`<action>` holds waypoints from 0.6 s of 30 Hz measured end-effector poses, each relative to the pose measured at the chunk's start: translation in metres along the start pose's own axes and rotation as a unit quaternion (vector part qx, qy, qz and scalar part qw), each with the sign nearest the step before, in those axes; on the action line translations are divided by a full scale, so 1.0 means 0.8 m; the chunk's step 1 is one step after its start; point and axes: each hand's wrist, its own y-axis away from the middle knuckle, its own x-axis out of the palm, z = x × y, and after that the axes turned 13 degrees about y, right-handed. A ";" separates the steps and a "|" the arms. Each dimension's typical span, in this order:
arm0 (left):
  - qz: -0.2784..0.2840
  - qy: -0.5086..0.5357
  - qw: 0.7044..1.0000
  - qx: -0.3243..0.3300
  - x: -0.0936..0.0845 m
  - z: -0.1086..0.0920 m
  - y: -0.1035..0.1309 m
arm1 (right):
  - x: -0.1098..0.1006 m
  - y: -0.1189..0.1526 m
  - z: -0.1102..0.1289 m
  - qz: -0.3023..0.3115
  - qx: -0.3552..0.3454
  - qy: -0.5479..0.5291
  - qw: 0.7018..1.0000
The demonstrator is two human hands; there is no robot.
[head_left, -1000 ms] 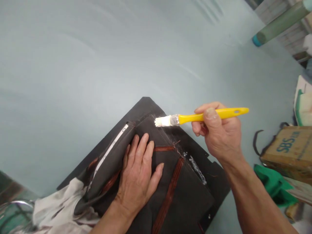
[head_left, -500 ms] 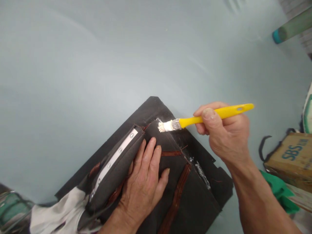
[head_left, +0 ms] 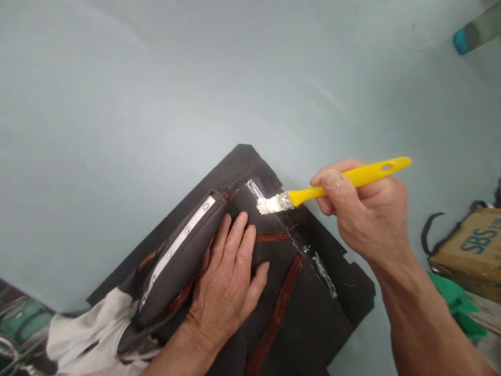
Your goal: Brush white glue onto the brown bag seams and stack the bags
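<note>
My right hand (head_left: 356, 209) grips a yellow-handled paintbrush (head_left: 309, 196) between thumb and fingers. White paste coats its bristles, which rest on the edge of a black sewn piece (head_left: 313, 303) with brown strips. A white streak (head_left: 254, 188) lies along that edge by the bristles, and another smear (head_left: 324, 274) sits lower down the same side. My left hand (head_left: 227, 277) lies flat on the piece, fingers extended and pressing it down. Beside those fingers runs a raised black flap with a white riveted strip (head_left: 179, 239). Underneath is a larger black sheet (head_left: 246, 156).
A pale grey-green table (head_left: 156, 94) spreads beneath everything. At the upper right lies a bottle with a blue cap (head_left: 464, 40). A cardboard box (head_left: 469, 243) and green cloth (head_left: 456, 300) are at the right. White fabric (head_left: 90, 329) hangs at the lower left.
The brush has shifted slightly down along the edge, and a longer white streak shows behind its bristles. My left hand stays flat on the piece. The view has shifted a little.
</note>
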 end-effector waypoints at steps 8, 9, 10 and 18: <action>0.005 -0.009 1.000 0.003 0.000 0.000 0.002 | 0.022 -0.015 0.007 -0.044 -0.048 -0.045 0.997; 0.004 -0.009 1.000 0.003 0.000 0.001 0.003 | 0.019 -0.012 0.005 -0.032 -0.044 -0.036 0.998; 0.004 -0.008 1.000 0.003 0.000 0.001 0.003 | 0.015 -0.009 0.003 -0.019 -0.037 -0.024 0.999; 0.005 -0.018 1.000 0.007 0.002 0.001 0.003 | 0.015 -0.008 0.014 -0.052 -0.107 0.036 0.992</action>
